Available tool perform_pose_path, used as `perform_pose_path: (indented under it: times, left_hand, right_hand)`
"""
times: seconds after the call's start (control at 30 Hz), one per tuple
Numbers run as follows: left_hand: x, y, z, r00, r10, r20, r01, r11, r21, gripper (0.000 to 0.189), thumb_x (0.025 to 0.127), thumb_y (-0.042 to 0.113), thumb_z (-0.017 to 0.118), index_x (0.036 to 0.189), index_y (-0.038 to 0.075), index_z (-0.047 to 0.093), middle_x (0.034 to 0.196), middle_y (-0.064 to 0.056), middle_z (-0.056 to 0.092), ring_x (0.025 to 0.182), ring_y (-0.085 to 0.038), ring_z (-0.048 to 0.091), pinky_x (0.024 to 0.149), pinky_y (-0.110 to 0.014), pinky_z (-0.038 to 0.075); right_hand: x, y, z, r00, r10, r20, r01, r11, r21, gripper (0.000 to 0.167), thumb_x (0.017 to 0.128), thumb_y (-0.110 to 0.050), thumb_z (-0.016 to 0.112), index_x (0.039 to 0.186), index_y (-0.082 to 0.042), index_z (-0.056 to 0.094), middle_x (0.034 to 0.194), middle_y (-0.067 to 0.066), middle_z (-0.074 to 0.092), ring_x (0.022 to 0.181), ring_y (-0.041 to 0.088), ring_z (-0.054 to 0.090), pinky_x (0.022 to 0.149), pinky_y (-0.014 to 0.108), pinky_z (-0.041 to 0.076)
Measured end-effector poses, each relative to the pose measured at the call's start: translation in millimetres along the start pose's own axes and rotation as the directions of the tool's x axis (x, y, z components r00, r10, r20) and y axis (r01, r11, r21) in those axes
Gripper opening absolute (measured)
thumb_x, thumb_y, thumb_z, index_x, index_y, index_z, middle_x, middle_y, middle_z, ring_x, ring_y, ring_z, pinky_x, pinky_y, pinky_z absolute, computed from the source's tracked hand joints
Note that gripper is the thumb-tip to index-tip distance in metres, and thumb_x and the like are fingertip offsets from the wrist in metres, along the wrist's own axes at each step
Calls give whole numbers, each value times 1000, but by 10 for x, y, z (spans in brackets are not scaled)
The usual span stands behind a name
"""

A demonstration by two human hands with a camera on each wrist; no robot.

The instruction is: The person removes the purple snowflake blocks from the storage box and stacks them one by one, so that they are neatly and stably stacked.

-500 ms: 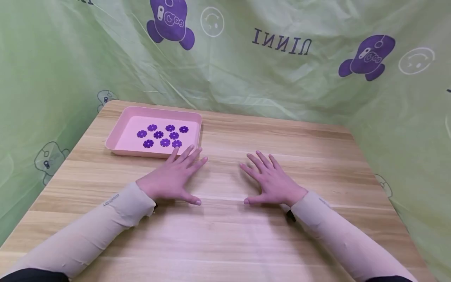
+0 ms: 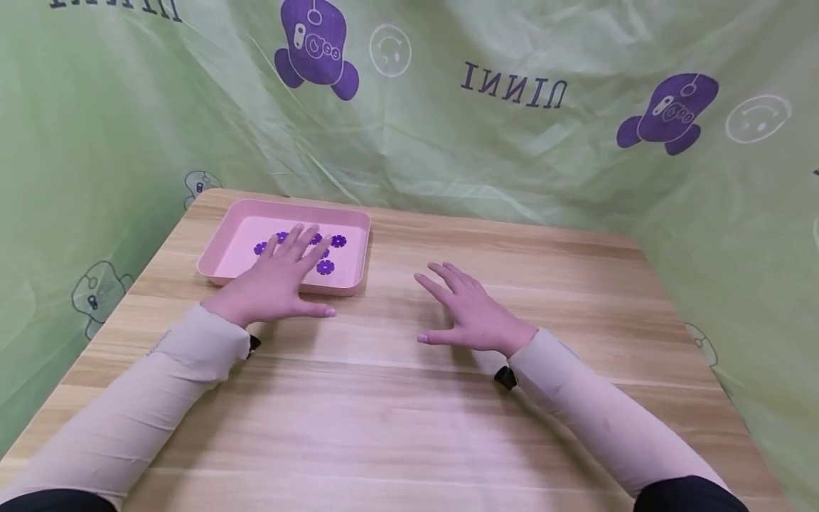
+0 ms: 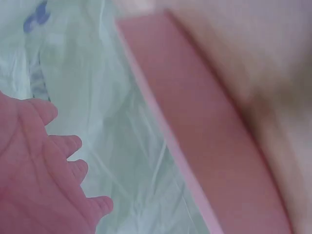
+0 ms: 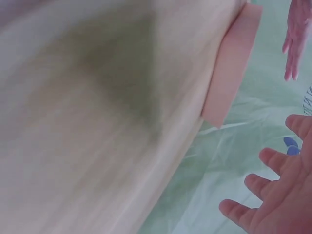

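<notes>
A pink rectangular tray (image 2: pixel 220 245) lies at the far left of the table, with several purple flower-shaped discs (image 2: pixel 325 267) flat inside it. My left hand (image 2: pixel 271 281) hovers with spread fingers over the tray's front edge, overlapping some of the discs and hiding them in the head view. In the left wrist view the tray's side wall (image 3: pixel 195 126) stands beside the palm, and nothing is held. Right of the tray, my right hand (image 2: pixel 476 309) hangs above the bare wood, fingers apart and holding nothing.
The wooden table (image 2: pixel 409 427) stretches out under both arms. A green printed curtain (image 2: pixel 512 156) hangs behind it and along both sides, close to the table's edges.
My left hand has moved left and away from me, from the tray's front right corner to over the tray. The right hand has shifted slightly left.
</notes>
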State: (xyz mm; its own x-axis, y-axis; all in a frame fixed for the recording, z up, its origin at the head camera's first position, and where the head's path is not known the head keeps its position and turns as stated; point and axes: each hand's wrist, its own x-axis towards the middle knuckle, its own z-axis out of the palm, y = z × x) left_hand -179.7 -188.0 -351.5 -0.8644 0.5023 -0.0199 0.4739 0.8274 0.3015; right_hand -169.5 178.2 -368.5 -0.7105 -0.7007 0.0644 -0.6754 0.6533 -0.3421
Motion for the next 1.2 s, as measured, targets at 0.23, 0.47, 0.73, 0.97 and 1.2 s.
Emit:
perform_pose_path:
  times: [0.23, 0.47, 0.73, 0.97, 1.2]
  left_hand:
    - [-70, -271, -199, 996, -86, 2, 86, 993, -77, 117, 90, 63, 70, 166, 4, 4, 170, -23, -8, 155, -44, -10, 121, -65, -4]
    - [-58, -853, -281, 983, -179, -37, 166, 959, -230, 107, 98, 46, 67, 162, -5, -1, 167, -31, -6, 153, -52, -5, 120, -67, 0]
    - [-215, -1265, -398, 940, -340, 5, 305, 836, -456, 95, 107, 52, 47, 162, 4, -14, 166, -30, -13, 150, -55, -9, 116, -74, -1]
    - [-322, -1548, -367, 876, -470, 105, 399, 588, -703, 92, 108, 57, 34, 159, 4, -21, 165, -29, -18, 149, -58, -4, 119, -69, 2]
    - [-372, -1668, -268, 850, -498, 174, 438, 481, -759, 88, 111, 45, 38, 157, -9, -14, 164, -36, 11, 138, -36, 42, 112, -36, 41]
  right_hand:
    - [374, -48, -7, 999, 45, 24, -47, 995, 86, 94, 92, -55, 71, 165, -14, 28, 167, 19, 21, 153, 40, 20, 122, 58, 21]
    - [804, -59, -3, 983, 180, 45, -185, 946, 265, 90, 96, -55, 65, 166, -18, 23, 169, 17, 19, 154, 36, 19, 122, 56, 22]
    - [1017, -15, 9, 965, 258, 51, -256, 876, 408, 87, 100, -55, 58, 166, -13, 21, 170, 14, 19, 156, 32, 17, 124, 52, 18]
    - [1173, 65, 83, 926, 364, 101, -334, 664, 669, 80, 103, -45, 60, 166, -14, 23, 167, 15, 29, 150, 35, 32, 119, 52, 33]
    - [1311, -7, 232, 883, 439, 167, -338, 345, 876, 73, 104, -17, 64, 164, -5, 24, 155, 24, 39, 135, 40, 51, 108, 42, 49]
